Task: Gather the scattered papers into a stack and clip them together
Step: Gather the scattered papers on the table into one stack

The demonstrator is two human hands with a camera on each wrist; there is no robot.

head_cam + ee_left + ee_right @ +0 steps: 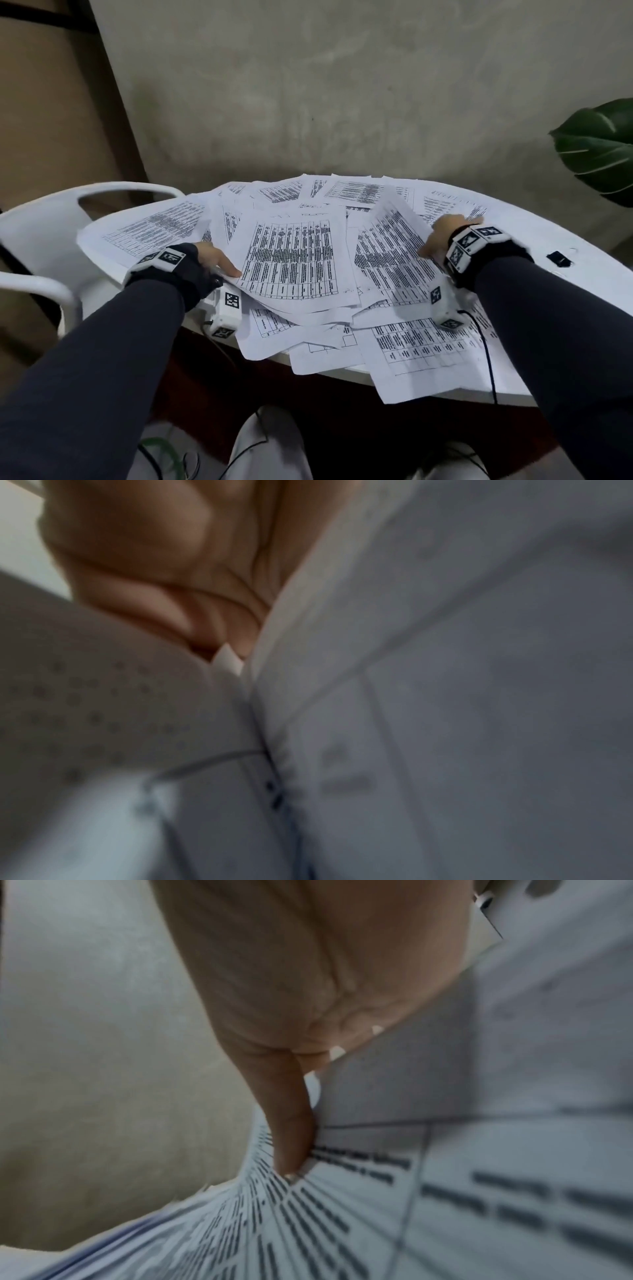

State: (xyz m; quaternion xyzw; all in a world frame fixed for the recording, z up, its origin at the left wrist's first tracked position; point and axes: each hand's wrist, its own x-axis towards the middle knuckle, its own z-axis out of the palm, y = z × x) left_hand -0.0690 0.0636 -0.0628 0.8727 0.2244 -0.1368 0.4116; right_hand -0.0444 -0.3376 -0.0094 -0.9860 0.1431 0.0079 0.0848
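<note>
Many printed sheets (294, 260) lie scattered and overlapping across a white table (589, 284). My left hand (219, 260) holds the left edge of the middle pile, thumb on top and fingers hidden beneath. In the left wrist view the palm (154, 547) sits against a blurred sheet (445, 696). My right hand (448, 233) holds the raised right edge of a sheet. Its thumb (291, 1123) presses on the printed side (479, 1191), with the fingers behind the paper. A black binder clip (559, 258) lies on the bare table, to the right of my right wrist.
A white plastic chair (41, 233) stands at the table's left. A large green leaf (603, 147) hangs at the far right. A grey wall (342, 85) rises behind the table. Some sheets (411, 370) overhang the near table edge.
</note>
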